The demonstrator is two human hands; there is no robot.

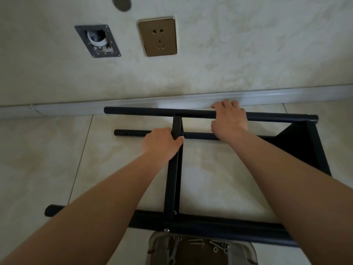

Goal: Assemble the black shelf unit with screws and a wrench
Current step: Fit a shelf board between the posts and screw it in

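Pale floor tiles (pixel 47 150) beneath a wall socket (pixel 157 36) carry the black shelf unit (pixel 191 224), rails running left-right. Left hand (pixel 162 143) grips the upright crossbar (pixel 172 178); right hand (pixel 229 119) curls over the far rail (pixel 143 111). Screws (pixel 194 241) lie in a tray (pixel 246 251) nearest the person. No writing is legible.

A home room: glossy beige floor tiles (pixel 47 150) meet a skirting board (pixel 133 103) beyond the hands, below a wall socket (pixel 157 36).
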